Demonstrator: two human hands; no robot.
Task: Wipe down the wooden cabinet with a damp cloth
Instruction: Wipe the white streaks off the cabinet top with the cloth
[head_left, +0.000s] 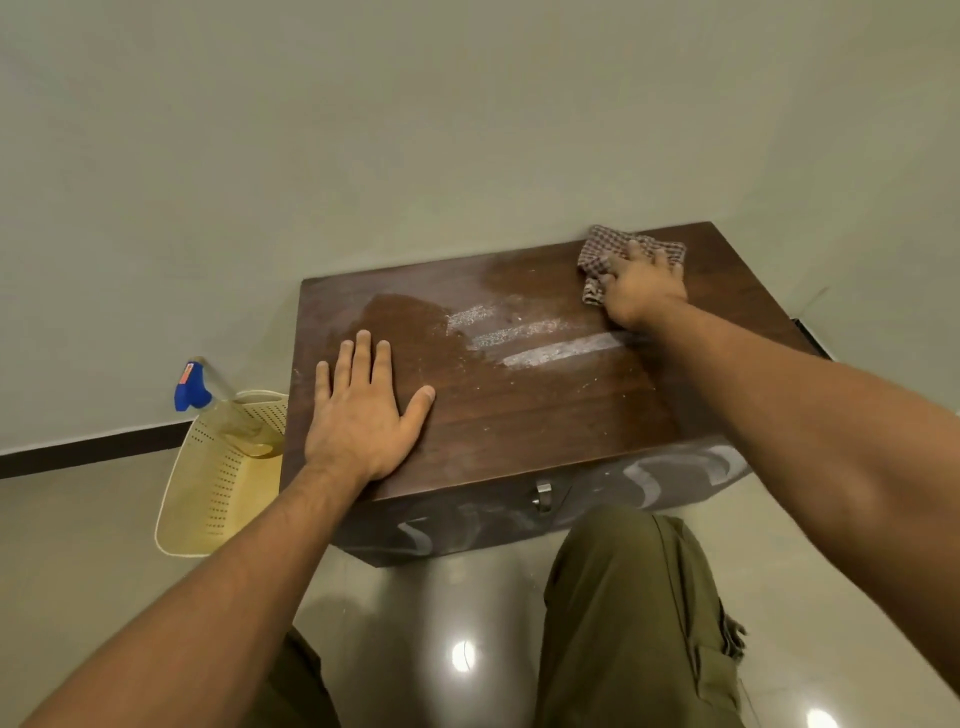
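A low dark wooden cabinet (545, 415) stands against a pale wall, seen from above. Its top carries dusty patches and pale streaks across the middle. A checked red-and-white cloth (597, 254) lies crumpled near the back right of the top. My right hand (641, 288) presses down on the cloth, fingers spread over it. My left hand (363, 410) lies flat on the front left of the top, fingers apart, holding nothing. The cabinet's front face shows white smears and a small metal handle (543, 493).
A cream perforated plastic basket (208, 499) leans on the floor left of the cabinet, with a spray bottle with a blue trigger head (193, 387) in it. Glossy tiled floor lies in front. My olive-trousered knee (623, 597) is close to the cabinet front.
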